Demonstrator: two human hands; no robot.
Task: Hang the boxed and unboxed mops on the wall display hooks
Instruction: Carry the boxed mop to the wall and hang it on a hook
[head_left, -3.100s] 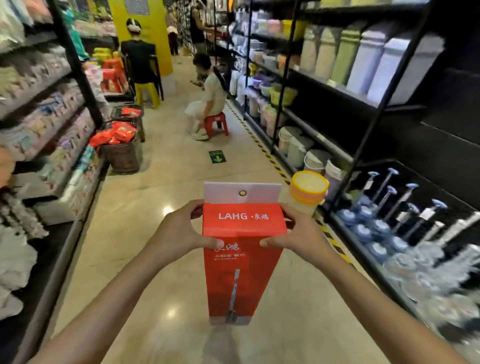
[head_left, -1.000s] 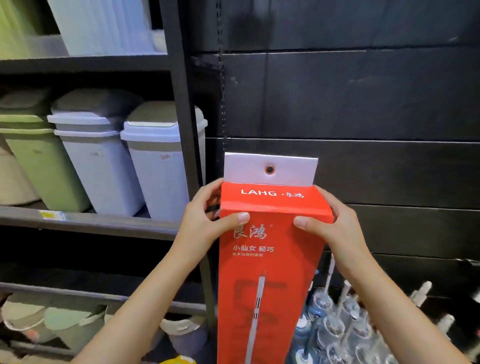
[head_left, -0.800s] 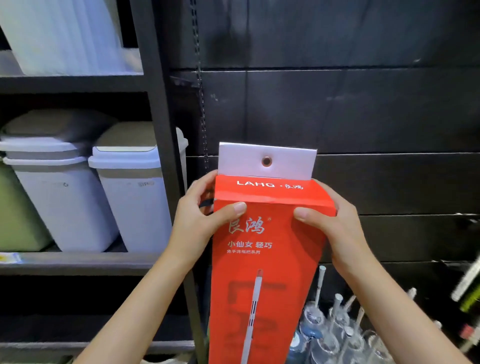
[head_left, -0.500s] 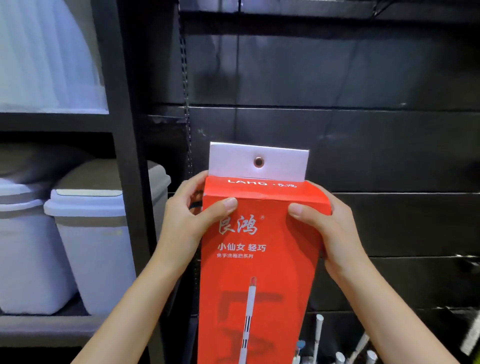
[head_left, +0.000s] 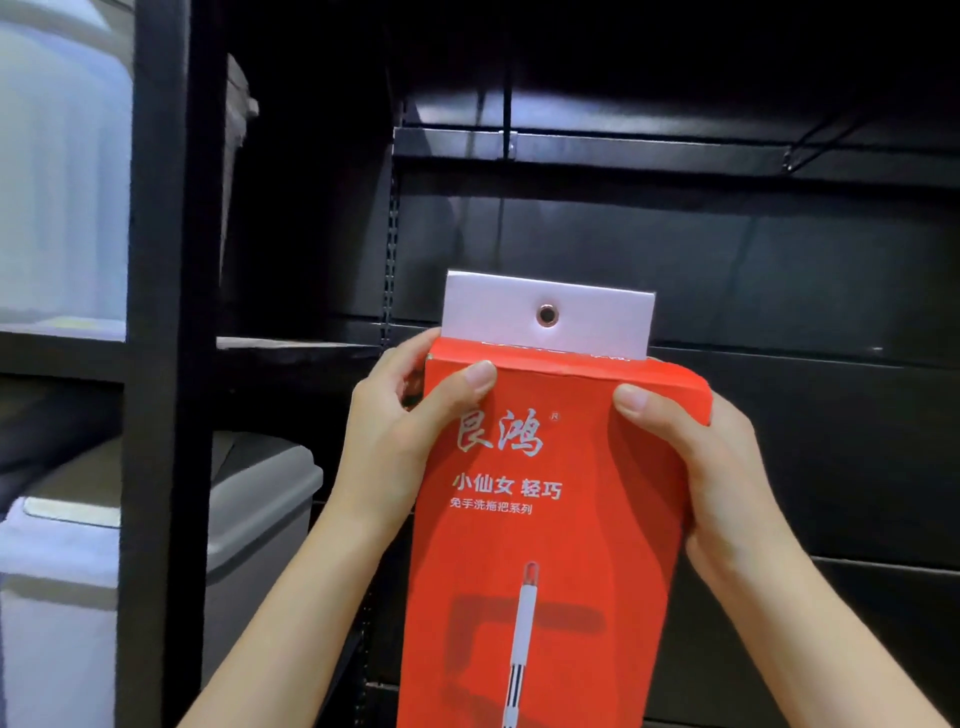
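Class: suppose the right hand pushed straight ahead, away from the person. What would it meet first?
Probably the black wall panel behind the red mop box that the right hand grips; the gap is unclear.

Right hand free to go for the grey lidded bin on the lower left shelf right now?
Probably not. The right hand grips the red mop box, which the left hand also holds. The bin sits beyond both, partly behind a black upright.
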